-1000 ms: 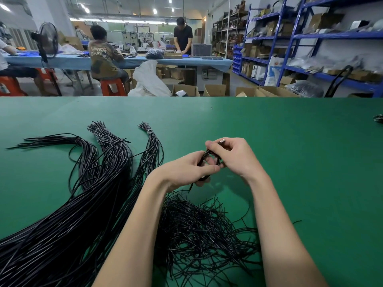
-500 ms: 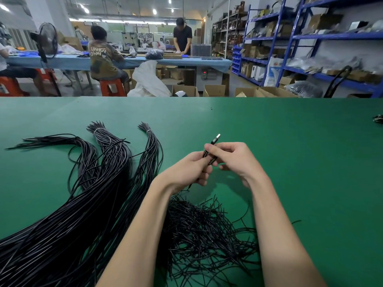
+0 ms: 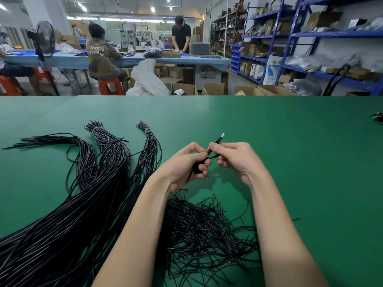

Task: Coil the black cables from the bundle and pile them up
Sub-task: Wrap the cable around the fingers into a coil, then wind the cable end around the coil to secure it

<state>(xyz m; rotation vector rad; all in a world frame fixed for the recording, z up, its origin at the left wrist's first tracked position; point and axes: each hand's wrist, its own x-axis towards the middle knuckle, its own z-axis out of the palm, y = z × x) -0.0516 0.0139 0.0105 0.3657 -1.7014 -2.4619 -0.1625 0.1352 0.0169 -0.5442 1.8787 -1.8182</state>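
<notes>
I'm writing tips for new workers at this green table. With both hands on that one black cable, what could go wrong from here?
1. The small black coil sits in the left hand alone; a looser grip could let it spring open.
2. The silver-tipped plug end, sticking out past the right hand, may escape unwound.
3. The loose heap of thin black wires below could snag a dropped coil.

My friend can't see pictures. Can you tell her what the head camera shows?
Two bare hands hold one black cable above a green table: the left hand grips its coiled part, the right hand pinches it near the metal plug. Long black cable bundles lie to the left, a tangled pile between the arms.
</notes>
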